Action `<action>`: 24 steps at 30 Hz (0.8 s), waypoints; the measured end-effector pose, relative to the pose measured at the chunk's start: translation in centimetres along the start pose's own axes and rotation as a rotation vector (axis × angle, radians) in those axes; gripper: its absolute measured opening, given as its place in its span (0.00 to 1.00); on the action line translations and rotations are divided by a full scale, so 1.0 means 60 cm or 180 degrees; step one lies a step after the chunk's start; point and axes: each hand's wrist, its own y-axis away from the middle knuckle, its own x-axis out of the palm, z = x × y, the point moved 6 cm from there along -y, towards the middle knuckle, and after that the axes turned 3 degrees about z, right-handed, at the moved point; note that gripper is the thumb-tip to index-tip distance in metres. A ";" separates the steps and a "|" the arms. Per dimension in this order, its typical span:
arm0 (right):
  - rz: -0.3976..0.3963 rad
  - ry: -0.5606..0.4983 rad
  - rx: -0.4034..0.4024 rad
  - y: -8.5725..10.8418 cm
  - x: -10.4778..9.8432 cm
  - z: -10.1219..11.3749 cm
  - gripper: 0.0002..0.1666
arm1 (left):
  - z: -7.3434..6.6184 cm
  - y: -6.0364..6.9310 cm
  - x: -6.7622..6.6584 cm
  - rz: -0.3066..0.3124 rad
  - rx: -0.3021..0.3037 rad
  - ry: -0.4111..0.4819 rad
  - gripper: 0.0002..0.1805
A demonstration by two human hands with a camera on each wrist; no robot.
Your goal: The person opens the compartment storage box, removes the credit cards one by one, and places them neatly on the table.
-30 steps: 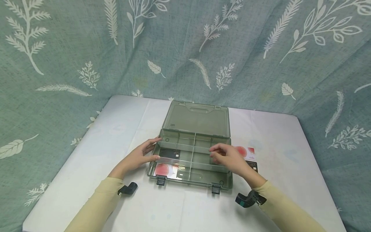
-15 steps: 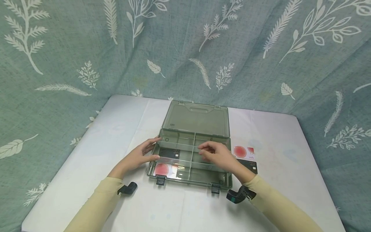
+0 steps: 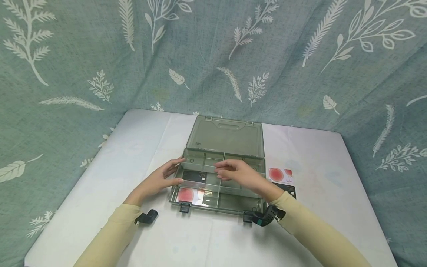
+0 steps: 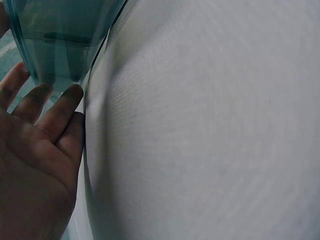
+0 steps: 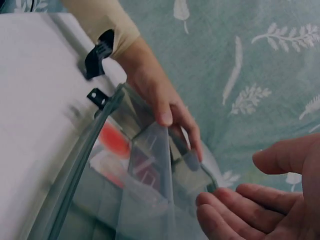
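While our left hand [image 3: 161, 178] rests spread fingers against the box [image 3: 228, 144], our right hand [image 3: 242, 176] hovers above, fingers loosely parted, gripping nothing.

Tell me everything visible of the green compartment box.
The compartment box looks like translucent grey-green plastic and lies flat on the white table. Dividers make six compartments; its lid is open, tipped back, its two dark front latches undone. A dark card and a reddish card lie in left compartments. The left hand touches its left side; the right hand is over it.

Leaf-print curtains [image 3: 213, 66] around a white-covered table [image 3: 186, 241] show a screened-off tabletop work area
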 end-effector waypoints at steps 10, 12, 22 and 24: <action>0.0339 -0.0242 0.0325 -0.031 0.021 -0.005 0.34 | 0.004 -0.001 0.001 -0.0029 -0.0009 -0.0016 0.43; 0.0355 -0.0264 0.0408 -0.036 0.024 -0.005 0.36 | 0.004 -0.001 0.002 -0.0033 -0.0019 -0.0027 0.43; 0.0489 -0.0726 0.0641 -0.059 0.042 -0.009 0.40 | 0.002 0.001 0.002 -0.0035 -0.0069 0.0045 0.43; 0.0504 -0.0748 0.0698 -0.064 0.047 -0.012 0.41 | 0.003 0.001 0.002 -0.0031 -0.0060 0.0057 0.43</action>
